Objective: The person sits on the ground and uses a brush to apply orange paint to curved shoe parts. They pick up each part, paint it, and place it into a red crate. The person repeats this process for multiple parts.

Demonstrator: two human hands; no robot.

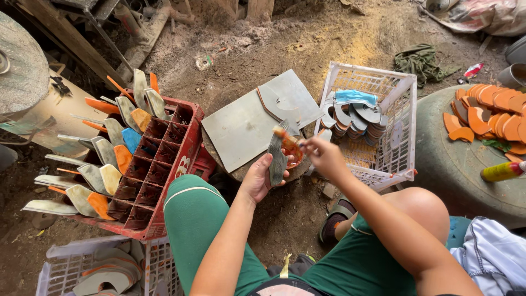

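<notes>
Head view: left hand (260,178) fingers clamp a grey blade (277,156); right hand (323,156) fingers pinch a brush (286,137), its bristle end blurred.

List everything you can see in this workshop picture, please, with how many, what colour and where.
Metal blade: one, grey, upright in the left hand.
Small brush: one, orange-tipped, in the right hand's fingers, at the blade.
Red crate: one, left of the knee, compartments along its left side stuck with many grey, orange, yellow and blue blades.
White basket: one, right of the hands, holding stacked grey pieces.
Grey metal sheets: about two, on the ground beyond the hands.
Orange pieces: many, on a round grey surface at right.
Yellow bottle: one, lying at right edge.
Green cloth: one, on the dirt at top.
Left hand: gripping the blade.
Right hand: holding the brush.
</notes>
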